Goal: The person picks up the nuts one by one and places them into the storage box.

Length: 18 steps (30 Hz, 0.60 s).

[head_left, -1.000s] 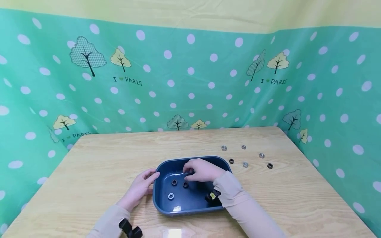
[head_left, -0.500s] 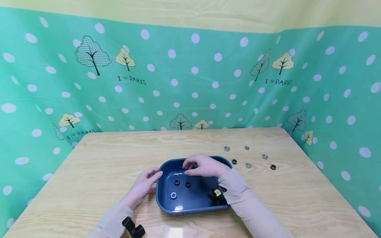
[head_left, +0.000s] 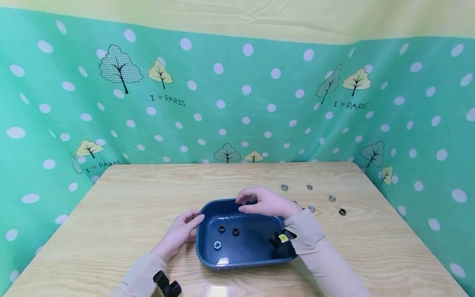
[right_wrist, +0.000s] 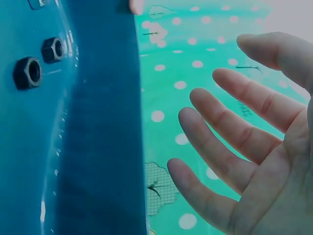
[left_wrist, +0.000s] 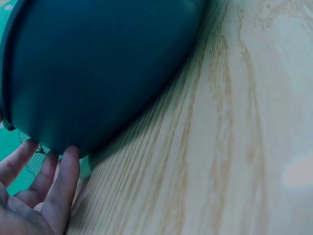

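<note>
My left hand [head_left: 182, 231] holds the left end of a dark blue plastic bin [head_left: 245, 262], thumb over the rim and fingers against the outer wall. In the left wrist view, fingertips [left_wrist: 71, 152] of that hand touch the bin's outside. My right hand [head_left: 265, 201] is above the bin's far rim, fingers bent and spread, holding nothing. Inside the bin lie two dark hex nuts, one nearer the left [head_left: 221, 228] and another beside it, plus a silver hex nut [head_left: 217, 245]. The right wrist view shows the right hand's fingers [right_wrist: 234, 127] apart, beside the bin wall.
Right of the bin, several hex nuts are scattered on the wooden table [head_left: 141, 198], among them a silver nut [head_left: 284, 187] and a dark nut [head_left: 342, 211]. My right hand partly hides one dark nut. A green dotted curtain [head_left: 208, 115] hangs behind.
The right hand has risen out of the bin and shifted right, toward the far rim. The left hand keeps its place on the bin. The view has shifted slightly.
</note>
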Available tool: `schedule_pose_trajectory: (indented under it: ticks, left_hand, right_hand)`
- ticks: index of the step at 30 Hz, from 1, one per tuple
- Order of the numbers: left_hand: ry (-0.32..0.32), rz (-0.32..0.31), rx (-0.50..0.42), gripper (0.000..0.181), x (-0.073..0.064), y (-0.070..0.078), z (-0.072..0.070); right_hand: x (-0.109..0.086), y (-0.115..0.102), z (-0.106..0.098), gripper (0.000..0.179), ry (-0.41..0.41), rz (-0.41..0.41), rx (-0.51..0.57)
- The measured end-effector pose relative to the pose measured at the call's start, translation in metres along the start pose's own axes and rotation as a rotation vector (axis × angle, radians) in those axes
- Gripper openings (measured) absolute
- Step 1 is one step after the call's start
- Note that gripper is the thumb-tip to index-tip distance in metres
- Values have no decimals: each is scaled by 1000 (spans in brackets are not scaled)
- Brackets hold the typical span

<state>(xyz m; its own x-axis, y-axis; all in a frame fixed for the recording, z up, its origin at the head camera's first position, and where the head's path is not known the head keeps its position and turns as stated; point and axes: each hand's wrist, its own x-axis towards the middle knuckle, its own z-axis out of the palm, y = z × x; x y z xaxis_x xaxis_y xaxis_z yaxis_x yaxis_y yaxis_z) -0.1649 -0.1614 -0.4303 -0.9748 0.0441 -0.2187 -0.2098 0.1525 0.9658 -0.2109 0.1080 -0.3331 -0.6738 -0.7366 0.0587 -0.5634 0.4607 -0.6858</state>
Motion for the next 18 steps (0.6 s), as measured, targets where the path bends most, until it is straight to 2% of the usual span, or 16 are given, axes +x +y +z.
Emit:
schedule_pose_trajectory:
  ticks: [10,18]
  left_hand:
    - [11,1,-29,44,2,0,2]
    - [31,0,-25,44,4,-2,3]
  right_hand:
    - [-33,8,-24,21,76,-1,-11]
    - [-57,23,-32,24,89,60,23]
